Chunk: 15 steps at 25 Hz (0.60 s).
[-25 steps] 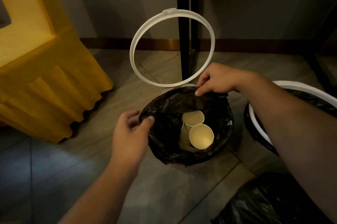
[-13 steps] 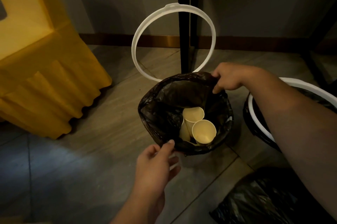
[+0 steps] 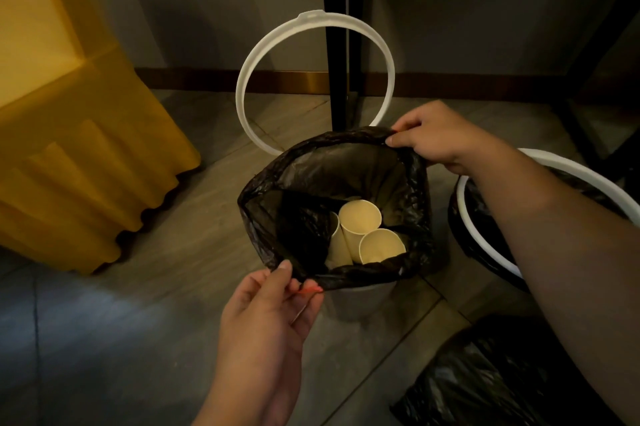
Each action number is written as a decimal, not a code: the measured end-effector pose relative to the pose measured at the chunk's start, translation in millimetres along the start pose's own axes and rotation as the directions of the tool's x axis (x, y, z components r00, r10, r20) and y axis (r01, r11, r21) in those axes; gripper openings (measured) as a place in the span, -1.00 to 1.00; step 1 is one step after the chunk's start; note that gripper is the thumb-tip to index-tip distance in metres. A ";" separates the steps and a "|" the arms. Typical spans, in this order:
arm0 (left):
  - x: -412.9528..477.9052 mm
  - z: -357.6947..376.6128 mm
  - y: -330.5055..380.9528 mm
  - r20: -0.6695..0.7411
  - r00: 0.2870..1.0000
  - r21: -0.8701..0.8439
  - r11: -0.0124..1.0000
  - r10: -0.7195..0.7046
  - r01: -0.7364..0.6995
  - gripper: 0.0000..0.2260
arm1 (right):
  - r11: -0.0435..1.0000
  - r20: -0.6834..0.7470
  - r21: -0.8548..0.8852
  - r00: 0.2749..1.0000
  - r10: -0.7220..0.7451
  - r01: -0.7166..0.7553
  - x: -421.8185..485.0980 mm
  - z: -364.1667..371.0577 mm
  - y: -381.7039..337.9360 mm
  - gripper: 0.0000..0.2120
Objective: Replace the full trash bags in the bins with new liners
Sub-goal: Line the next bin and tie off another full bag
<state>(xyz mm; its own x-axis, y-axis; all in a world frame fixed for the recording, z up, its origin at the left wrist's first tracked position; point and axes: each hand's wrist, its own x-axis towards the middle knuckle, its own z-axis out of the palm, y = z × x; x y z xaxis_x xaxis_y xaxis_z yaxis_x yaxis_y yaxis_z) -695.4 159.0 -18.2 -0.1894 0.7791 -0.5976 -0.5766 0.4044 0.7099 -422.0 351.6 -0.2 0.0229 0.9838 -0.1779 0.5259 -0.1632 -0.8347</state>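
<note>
A black plastic trash bag (image 3: 346, 162) sits in a small round pale bin (image 3: 360, 301) on the grey tiled floor (image 3: 104, 339), roughly in the middle of what I can see. The bag's mouth is pulled up clear of the bin's rim and stretched open between two hands.

Taking that mouth as a clock face, the left hand (image 3: 266, 314) is at about 7 o'clock. Its thumb and forefinger pinch the near edge of the plastic, and a bit of red drawstring (image 3: 308, 290) shows just beside the fingertips. The other fingers are loosely curled beneath. The right hand (image 3: 440, 138) is at about 1 o'clock, with its fingers curled and nipping the far edge of the bag.

Down inside lie cream paper cups (image 3: 360, 216). Two show their open mouths, side by side and touching, and a third leans against them at 9 o'clock.

Behind the bin at 12 o'clock a white plastic hoop (image 3: 242, 86) stands upright, its lower arc hidden by the bag. Through and behind it runs a black metal post (image 3: 341, 44), and a brown skirting board (image 3: 301, 81) lines the grey wall.

At 3 o'clock, under the right forearm, is a second white-rimmed bin (image 3: 571, 166) with a dark liner in it. At 5 o'clock a crumpled black bag (image 3: 502, 377) lies on the floor, apart from the first bin. Well off at 9 o'clock hangs a pleated yellow cloth (image 3: 69, 183) that reaches the floor.
</note>
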 end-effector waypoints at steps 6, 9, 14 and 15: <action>-2.0 -1.0 21.0 0.049 0.997 -0.084 0.994 -0.064 0.068 -0.86 | 0.996 -0.116 0.073 0.993 -0.034 0.043 1.4 3.7 -2.9 -0.84; -4.6 -1.5 38.3 0.078 0.996 -0.142 0.989 -0.031 0.042 -0.78 | 0.983 -0.194 0.166 0.980 -0.042 0.075 3.5 1.7 -7.7 -0.83; -10.9 1.9 54.8 0.089 0.993 -0.195 0.979 0.082 -0.063 -0.74 | 0.939 -0.150 0.345 0.986 0.072 -0.016 -1.6 2.3 -17.9 -0.97; -11.6 2.8 56.4 0.087 0.992 -0.199 0.977 0.092 -0.074 -0.74 | 0.926 -0.119 0.376 0.989 0.085 -0.035 -4.1 0.8 -20.6 -0.93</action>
<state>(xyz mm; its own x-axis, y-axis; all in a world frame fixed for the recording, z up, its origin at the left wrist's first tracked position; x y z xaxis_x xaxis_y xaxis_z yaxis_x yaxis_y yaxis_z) -723.5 174.1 29.8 -0.1721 0.8518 -0.4948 -0.7076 0.2426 0.6637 -433.6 350.8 17.3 0.1685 0.9681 -0.1854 0.1660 -0.2133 -0.9628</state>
